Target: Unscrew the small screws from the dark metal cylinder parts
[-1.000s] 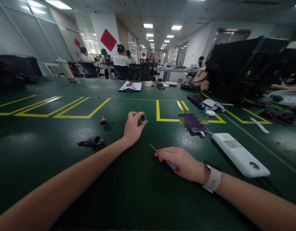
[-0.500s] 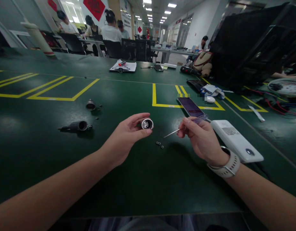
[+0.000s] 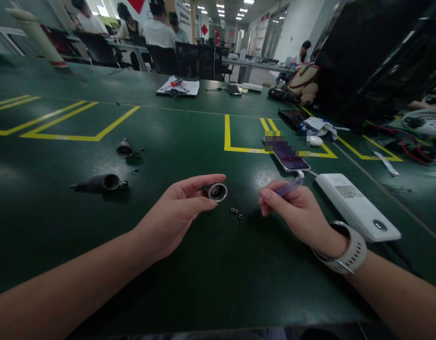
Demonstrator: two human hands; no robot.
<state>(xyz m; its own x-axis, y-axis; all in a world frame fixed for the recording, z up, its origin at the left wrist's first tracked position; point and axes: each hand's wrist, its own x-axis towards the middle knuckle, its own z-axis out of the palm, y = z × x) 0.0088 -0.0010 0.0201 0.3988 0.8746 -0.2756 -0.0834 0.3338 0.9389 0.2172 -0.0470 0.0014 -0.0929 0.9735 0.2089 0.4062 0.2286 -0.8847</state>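
My left hand [image 3: 177, 210] is closed around a short, hollow metal cylinder [image 3: 218, 191], thumb below and fingers above, with its open end facing me. Inside it is dark. In my right hand [image 3: 301, 208] is a slim screwdriver [image 3: 287, 187] with a translucent purple handle, its thin shaft pointing left and down. The tip is beside one of three small metal rings [image 3: 235, 211] on the table; whether it touches cannot be made out. Further left lie a dark, hollow tool housing [image 3: 99, 182] and a cup-shaped metal part [image 3: 124, 149], with tiny pieces near them.
A phone [image 3: 288, 156] lies beyond my right hand, cabled to a white power bank [image 3: 357, 208]. Yellow tape [image 3: 227, 134] marks the green table [image 3: 189, 283]. Papers [image 3: 189, 88] lie at the far edge, and a large black object [image 3: 366, 61] stands right. People sit at tables behind.
My right hand has lowered the screwdriver's tip to the small rings. The metal cylinder in my left hand has dipped slightly. The whole view has shifted a little.
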